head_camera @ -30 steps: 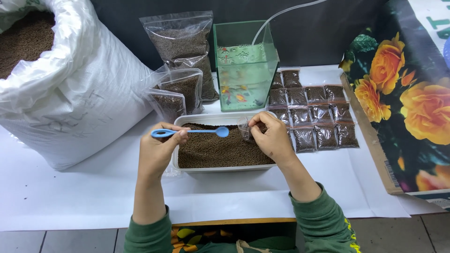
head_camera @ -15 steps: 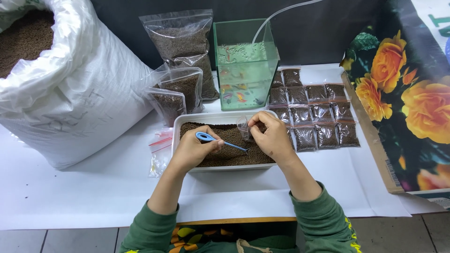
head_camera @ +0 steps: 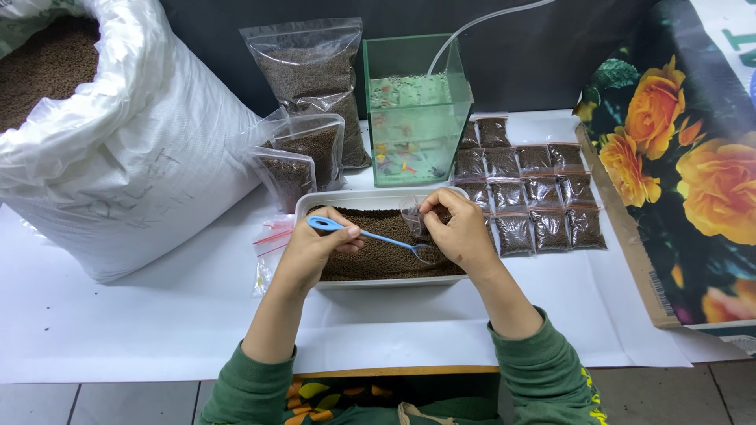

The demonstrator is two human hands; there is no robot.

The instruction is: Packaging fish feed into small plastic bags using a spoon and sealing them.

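Nearest the camera, two green sleeves (head_camera: 543, 370) reach forward over a white paper sheet (head_camera: 157, 330) toward a white tray (head_camera: 378, 281) filled with brown pellets. Over the tray's left half, the left hand (head_camera: 315, 248) is closed around the handle of a blue spoon (head_camera: 370, 234), pinching it between thumb and fingers; the spoon slants down to the right, its clear bowl dipping at the pellets close to the other hand. Over the tray's right half, the right hand (head_camera: 461, 232) has its fingers clamped together on the mouth of a small clear bag (head_camera: 412, 216), held just above the pellets near the tray's far rim.

Left of the tray, a few empty clear bags with red strips (head_camera: 272, 236) lie flat on the paper. Right of the tray, rows of small filled packets (head_camera: 535, 197) of pellets lie side by side, the nearest ones touching its corner. Further right stands a board with orange roses (head_camera: 693, 157).

Beyond the tray's far rim sits a green fish tank (head_camera: 413, 110) with a white tube (head_camera: 488, 20) running into it. Beyond the tray's far left corner lean three larger clear bags of pellets (head_camera: 311, 86). Well left of the tray bulges a big white sack (head_camera: 134, 142), open at the top and full of the same brown pellets.
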